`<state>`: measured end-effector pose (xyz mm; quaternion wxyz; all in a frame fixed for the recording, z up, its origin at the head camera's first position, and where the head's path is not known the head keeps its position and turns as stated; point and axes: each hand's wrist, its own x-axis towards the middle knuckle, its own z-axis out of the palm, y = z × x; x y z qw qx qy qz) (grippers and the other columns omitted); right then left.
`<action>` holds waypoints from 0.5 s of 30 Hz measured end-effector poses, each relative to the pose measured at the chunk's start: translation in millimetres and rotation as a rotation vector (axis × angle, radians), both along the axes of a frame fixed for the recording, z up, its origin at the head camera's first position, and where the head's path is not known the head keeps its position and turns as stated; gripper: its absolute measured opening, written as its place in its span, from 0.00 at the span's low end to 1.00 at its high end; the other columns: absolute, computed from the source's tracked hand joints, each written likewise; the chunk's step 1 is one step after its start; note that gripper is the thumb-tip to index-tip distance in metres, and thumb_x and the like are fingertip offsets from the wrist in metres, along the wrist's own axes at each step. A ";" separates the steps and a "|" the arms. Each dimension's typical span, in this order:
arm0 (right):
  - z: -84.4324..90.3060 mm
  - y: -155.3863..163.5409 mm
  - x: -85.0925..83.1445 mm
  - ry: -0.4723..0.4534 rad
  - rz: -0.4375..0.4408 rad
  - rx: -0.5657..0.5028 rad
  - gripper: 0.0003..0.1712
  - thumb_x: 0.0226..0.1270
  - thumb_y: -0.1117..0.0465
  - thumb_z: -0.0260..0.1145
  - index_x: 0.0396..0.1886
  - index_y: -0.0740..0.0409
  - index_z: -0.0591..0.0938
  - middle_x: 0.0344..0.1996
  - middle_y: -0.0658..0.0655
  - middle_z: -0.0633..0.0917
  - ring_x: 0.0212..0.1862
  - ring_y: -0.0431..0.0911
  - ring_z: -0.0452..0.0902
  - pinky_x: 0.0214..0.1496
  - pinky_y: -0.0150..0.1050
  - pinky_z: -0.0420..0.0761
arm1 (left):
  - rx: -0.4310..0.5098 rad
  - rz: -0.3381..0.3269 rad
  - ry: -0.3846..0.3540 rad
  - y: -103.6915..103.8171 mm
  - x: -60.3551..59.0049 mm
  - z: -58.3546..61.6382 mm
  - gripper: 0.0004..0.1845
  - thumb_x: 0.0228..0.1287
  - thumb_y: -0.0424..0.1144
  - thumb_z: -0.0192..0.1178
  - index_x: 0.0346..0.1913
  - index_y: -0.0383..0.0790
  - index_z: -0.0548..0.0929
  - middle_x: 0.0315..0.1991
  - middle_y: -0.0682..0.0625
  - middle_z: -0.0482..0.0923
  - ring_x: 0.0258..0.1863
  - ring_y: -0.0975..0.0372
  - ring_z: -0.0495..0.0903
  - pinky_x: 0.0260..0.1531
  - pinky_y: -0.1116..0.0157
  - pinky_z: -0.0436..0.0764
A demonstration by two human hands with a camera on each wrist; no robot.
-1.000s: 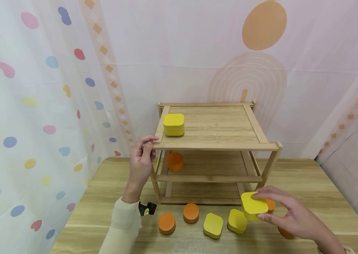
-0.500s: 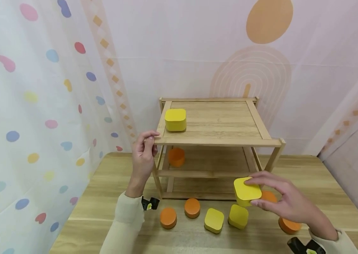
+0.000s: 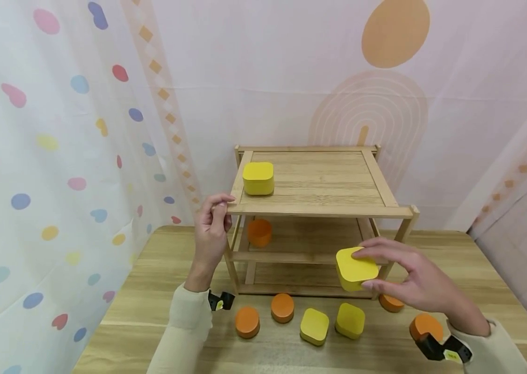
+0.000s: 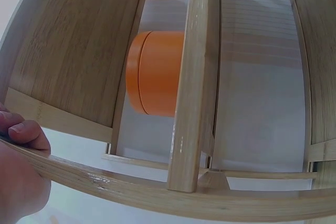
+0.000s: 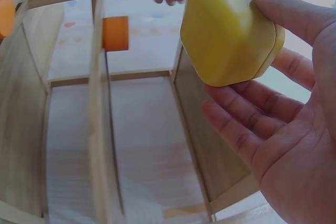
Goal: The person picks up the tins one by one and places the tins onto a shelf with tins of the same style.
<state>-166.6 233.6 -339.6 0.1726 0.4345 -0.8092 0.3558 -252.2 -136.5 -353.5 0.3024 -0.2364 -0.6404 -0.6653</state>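
My right hand (image 3: 415,275) pinches a yellow rounded-square tin (image 3: 355,269) by its sides, held in front of the shelf's right half. In the right wrist view the tin (image 5: 231,35) shows a lid seam, with thumb and fingers on opposite sides. My left hand (image 3: 211,228) grips the front left corner of the wooden three-tier shelf (image 3: 324,182), fingers curled at the top board's edge. Another yellow tin (image 3: 258,179) sits at the left of the top tier. On the middle tier, at left, stands a round orange tin (image 4: 157,72).
Along the table (image 3: 142,291) in front of the shelf lie two yellow square pieces, one left (image 3: 314,326) and one right (image 3: 350,321). Several orange round pieces lie there too, including one at left (image 3: 247,322) and one at far right (image 3: 426,327). A curtain (image 3: 272,78) hangs behind.
My right hand has carried the yellow tin up and left, from above the table to the front of the shelf. The left hand keeps its grip; the head view shifted slightly.
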 end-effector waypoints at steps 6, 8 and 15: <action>16.0 -6.1 -8.9 0.010 0.050 -0.051 0.35 0.45 0.72 0.78 0.57 0.55 0.82 0.54 0.54 0.82 0.58 0.39 0.76 0.58 0.28 0.73 | 0.002 -0.001 0.006 0.3 -0.2 0.3 0.13 0.77 0.32 0.43 0.44 0.24 0.75 0.20 0.50 0.65 0.18 0.64 0.64 0.18 0.71 0.65; 20.6 -7.8 -12.0 -0.001 0.077 -0.080 0.34 0.45 0.74 0.77 0.57 0.57 0.82 0.54 0.53 0.83 0.58 0.39 0.76 0.60 0.29 0.73 | 0.007 -0.005 0.008 0.6 -0.1 0.2 0.13 0.77 0.32 0.43 0.44 0.24 0.75 0.20 0.50 0.65 0.18 0.64 0.64 0.18 0.71 0.65; 40.2 -17.3 -29.7 0.010 0.312 -0.236 0.26 0.56 0.72 0.73 0.56 0.70 0.79 0.55 0.56 0.83 0.59 0.44 0.76 0.63 0.31 0.73 | 0.021 -0.017 0.004 3.0 0.0 -1.2 0.12 0.77 0.31 0.44 0.44 0.23 0.75 0.20 0.51 0.66 0.18 0.64 0.64 0.18 0.72 0.65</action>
